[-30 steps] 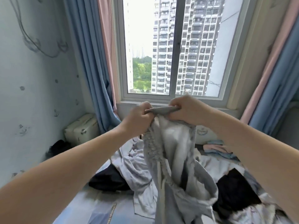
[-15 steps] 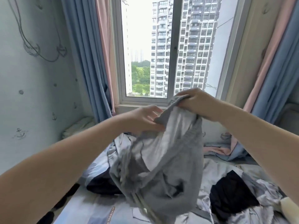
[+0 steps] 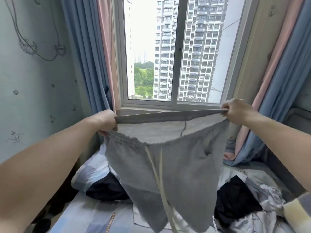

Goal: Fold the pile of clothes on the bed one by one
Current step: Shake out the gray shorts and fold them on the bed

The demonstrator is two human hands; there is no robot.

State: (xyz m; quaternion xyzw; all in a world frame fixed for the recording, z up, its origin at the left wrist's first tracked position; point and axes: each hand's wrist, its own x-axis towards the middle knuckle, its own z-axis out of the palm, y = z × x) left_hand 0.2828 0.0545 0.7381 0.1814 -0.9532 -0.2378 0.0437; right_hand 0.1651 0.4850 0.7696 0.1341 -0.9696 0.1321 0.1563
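Above the bed, the left hand and the right hand, well apart, each grip one end of the waistband of the gray shorts, spread but not yet folded. The pile along the right edge lies crumpled (an early stage, I judge); the sheet's printed strip is unreadable.

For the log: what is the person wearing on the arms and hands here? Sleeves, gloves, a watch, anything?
Nothing shows. The left forearm and right forearm are bare to the frame's edge, with no sleeve in view. The left hand and right hand are ungloved, and the wrists carry no watch or band. No ring on the knuckles that show.
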